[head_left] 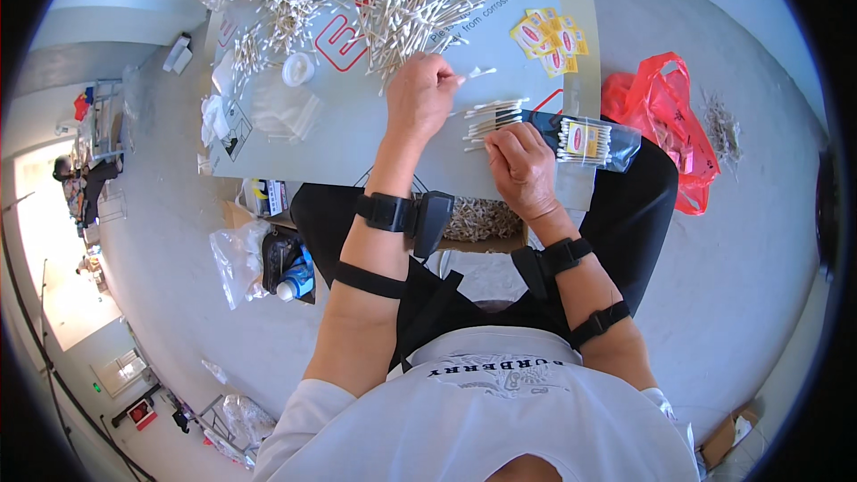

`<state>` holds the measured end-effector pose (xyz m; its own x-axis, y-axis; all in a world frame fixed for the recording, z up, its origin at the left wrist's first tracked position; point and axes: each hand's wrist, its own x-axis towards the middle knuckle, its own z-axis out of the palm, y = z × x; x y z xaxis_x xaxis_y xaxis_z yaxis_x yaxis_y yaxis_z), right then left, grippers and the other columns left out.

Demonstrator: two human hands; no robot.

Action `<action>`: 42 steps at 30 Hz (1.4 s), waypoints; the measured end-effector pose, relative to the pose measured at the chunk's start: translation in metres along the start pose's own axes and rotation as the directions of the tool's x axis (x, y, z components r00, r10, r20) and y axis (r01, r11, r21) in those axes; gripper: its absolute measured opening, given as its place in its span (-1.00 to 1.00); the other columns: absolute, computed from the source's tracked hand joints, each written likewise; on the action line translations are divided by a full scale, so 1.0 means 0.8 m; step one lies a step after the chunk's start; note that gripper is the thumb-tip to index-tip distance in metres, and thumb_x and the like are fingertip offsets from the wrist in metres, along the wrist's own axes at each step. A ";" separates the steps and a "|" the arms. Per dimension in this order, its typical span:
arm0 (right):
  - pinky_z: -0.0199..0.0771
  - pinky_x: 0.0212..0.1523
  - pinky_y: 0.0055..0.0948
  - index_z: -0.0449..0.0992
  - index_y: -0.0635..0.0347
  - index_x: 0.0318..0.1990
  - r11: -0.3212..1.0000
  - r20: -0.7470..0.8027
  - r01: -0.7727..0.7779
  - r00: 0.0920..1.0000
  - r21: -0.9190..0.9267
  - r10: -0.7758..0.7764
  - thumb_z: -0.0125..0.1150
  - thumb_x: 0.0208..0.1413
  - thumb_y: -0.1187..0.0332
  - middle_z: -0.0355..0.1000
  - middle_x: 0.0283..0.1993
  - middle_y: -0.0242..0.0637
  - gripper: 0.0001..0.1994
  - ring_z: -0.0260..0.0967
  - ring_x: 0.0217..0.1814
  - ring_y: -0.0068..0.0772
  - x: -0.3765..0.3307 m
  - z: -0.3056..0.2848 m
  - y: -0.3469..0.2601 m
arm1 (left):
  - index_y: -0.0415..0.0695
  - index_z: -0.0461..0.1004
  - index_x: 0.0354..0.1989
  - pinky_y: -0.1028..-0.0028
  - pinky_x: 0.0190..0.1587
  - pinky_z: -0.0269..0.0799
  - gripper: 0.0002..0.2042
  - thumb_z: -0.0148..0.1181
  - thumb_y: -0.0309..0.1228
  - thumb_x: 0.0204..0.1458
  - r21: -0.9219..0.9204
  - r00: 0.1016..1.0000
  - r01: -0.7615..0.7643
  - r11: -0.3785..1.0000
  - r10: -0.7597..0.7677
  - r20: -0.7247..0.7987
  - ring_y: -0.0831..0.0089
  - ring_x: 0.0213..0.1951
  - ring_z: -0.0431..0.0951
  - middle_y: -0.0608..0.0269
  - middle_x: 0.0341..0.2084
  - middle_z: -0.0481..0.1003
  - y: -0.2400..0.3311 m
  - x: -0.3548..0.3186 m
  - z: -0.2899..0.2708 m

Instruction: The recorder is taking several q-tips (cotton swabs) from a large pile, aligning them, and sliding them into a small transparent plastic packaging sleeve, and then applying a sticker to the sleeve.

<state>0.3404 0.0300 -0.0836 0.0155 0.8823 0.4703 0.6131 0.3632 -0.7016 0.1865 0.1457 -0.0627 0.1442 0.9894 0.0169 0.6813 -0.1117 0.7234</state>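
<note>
Left hand (pixel 421 96) pinched closed, catch unclear; right hand (pixel 520 168) half-curled at swab row (pixel 493 116), grip unclear, near table (pixel 361 147) front edge; bare tabletop between wrists.

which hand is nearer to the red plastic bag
Right. The right hand is left of the red plastic bag, with a clear packet of swabs between them; the left hand is farther left of the bag.
</note>
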 end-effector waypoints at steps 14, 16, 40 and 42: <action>0.46 -0.34 -0.25 0.45 0.23 -0.38 0.999 -0.005 0.008 1.000 0.044 -0.008 0.25 -0.10 0.61 0.39 -0.38 -0.22 -0.87 0.39 -0.33 -0.12 0.001 0.000 0.000 | -0.07 0.58 -0.48 0.24 -0.13 0.41 -0.96 0.29 -0.51 -0.12 0.555 0.853 -0.444 0.703 0.521 0.022 0.17 -0.18 0.45 0.23 -0.40 0.45 0.002 0.091 -0.011; 0.46 -0.34 -0.25 0.45 0.23 -0.37 1.000 -0.005 0.005 1.000 0.024 -0.005 0.25 -0.10 0.60 0.40 -0.37 -0.22 -0.86 0.40 -0.32 -0.11 0.000 0.000 0.002 | -0.07 0.58 -0.49 0.24 -0.12 0.41 -0.97 0.28 -0.50 -0.11 0.506 0.861 -0.451 0.736 0.507 0.030 0.17 -0.19 0.45 0.22 -0.40 0.45 0.007 0.078 -0.009; 0.15 0.31 -0.40 0.42 0.37 0.12 0.707 -0.152 -0.280 0.863 0.649 0.482 -0.03 0.36 0.33 0.32 0.24 -0.08 -0.68 0.20 0.33 -0.25 0.034 0.008 0.030 | -0.31 0.32 0.20 0.37 0.28 0.15 -0.62 -0.05 -0.33 0.31 -0.657 0.936 -0.180 0.732 -0.079 -0.344 0.34 0.21 0.29 0.08 0.19 0.33 0.003 -0.080 0.059; 0.11 0.35 -0.37 0.41 0.36 0.15 0.682 -0.129 -0.272 0.870 0.679 0.476 -0.04 0.38 0.26 0.29 0.29 -0.06 -0.64 0.17 0.37 -0.23 0.034 0.013 0.035 | -0.31 0.31 0.23 0.37 0.30 0.13 -0.61 -0.08 -0.34 0.32 -0.685 0.920 -0.202 0.700 -0.105 -0.378 0.35 0.23 0.29 0.09 0.19 0.33 0.007 -0.078 0.064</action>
<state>0.3494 0.0670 -0.0959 0.4076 0.9017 0.1443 -0.1227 0.2107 -0.9698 0.2181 0.0782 -0.0954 -0.2105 0.9568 0.2007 -0.0440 -0.2143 0.9758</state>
